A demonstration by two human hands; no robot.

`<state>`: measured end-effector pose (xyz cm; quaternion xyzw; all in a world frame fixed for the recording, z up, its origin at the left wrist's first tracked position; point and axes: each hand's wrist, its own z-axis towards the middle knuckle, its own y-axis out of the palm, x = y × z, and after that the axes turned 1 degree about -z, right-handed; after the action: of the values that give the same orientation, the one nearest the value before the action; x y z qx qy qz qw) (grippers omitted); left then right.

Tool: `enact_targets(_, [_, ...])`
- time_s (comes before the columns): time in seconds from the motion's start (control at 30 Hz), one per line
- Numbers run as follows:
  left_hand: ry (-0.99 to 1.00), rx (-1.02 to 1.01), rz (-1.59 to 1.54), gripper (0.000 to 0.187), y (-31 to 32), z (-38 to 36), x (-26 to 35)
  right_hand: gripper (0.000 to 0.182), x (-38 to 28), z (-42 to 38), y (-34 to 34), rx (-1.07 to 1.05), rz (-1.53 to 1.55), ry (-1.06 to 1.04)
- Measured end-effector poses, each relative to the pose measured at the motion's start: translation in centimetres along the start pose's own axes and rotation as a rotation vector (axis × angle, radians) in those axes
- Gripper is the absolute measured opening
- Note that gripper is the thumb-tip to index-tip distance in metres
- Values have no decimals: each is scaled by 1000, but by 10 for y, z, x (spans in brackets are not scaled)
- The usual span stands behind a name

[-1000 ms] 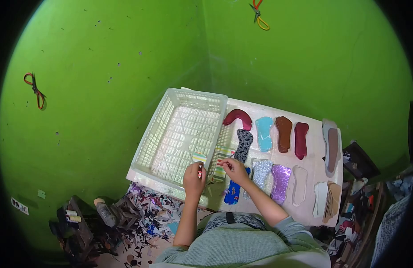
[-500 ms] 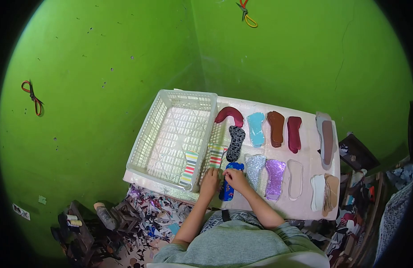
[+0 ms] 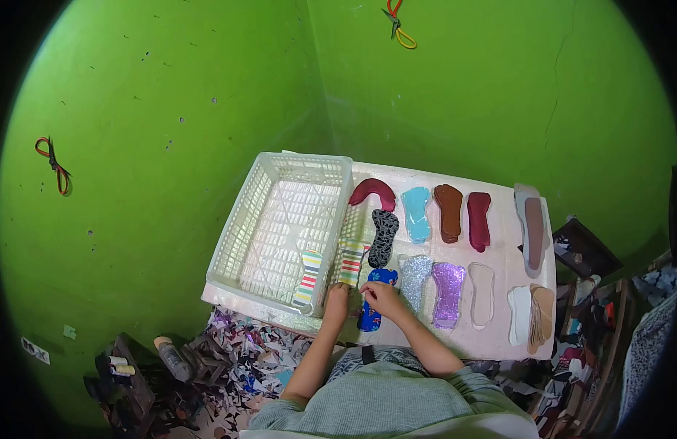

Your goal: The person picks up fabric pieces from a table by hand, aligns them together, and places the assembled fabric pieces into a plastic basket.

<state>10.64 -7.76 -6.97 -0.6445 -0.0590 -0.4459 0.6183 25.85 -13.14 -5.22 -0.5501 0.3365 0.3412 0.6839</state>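
Observation:
My left hand is closed at the lower end of a striped sole-shaped piece, beside the crate's right wall. Over the upper part of a blue patterned sole-shaped piece is my right hand, its fingers bent together and pointing toward the left hand. What either hand pinches I cannot tell. Another striped piece lies inside the white plastic crate, near its right front corner. Just beyond my hands sits a black-and-grey patterned piece.
Sole-shaped pieces lie in rows on the table: a maroon curved one, light blue, brown, silver and purple glitter. Scraps cover the floor. Scissors hang on the green wall.
My left hand has drawn slightly back toward me and its fingers have curled in. My right hand has shifted slightly left. The view has tilted a little.

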Motion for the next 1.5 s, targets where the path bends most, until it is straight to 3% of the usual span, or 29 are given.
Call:
enact_targets(0.13, [-22, 47, 80, 14, -11, 3, 17, 17, -7, 1, -2, -64, 43, 139])
enact_targets(0.2, [-8, 104, 98, 14, -19, 5, 32, 23, -5, 4, 6, 56, 303, 226])
enact_targets(0.3, [-83, 113, 85, 11, -27, 3, 48, 25, 2, 14, 13, 19, 503, 373])
enact_targets(0.4, [14, 120, 11, 11, -32, 1, 55, 30, 2, 21, 13, 3, 753, 482])
enact_targets(0.6, [191, 213, -93, 15, -42, -5, 68, 33, 6, 37, 8, 53, 863, 510])
enact_targets(0.77, [177, 324, -143, 8, -63, -5, 84, 31, 0, 52, -4, 196, 998, 533])
enact_targets(0.93, [66, 428, -162, 13, -80, -1, 75, 40, -27, 78, -21, 268, 1090, 380])
enact_targets(1.1, [-21, 509, -133, 28, -105, 6, 55, 42, -58, 106, -25, 249, 988, 268])
enact_targets(1.17, [-84, 572, -110, 31, -117, 10, 46, 39, -59, 119, -19, 129, 732, 189])
enact_targets(1.2, [-87, 567, -35, 33, -122, 10, 38, 29, -61, 126, -13, 115, 736, 122])
enact_targets(1.23, [-95, 569, -34, 33, -124, 9, 29, 29, -63, 131, -7, 107, 736, 124])
enact_targets(1.33, [-196, 538, -92, 24, -127, 11, 2, 17, -79, 147, 5, 60, 326, 1])
enact_targets(1.5, [-329, 420, -150, 23, -132, 20, -27, 18, -86, 173, 29, -52, 138, -224])
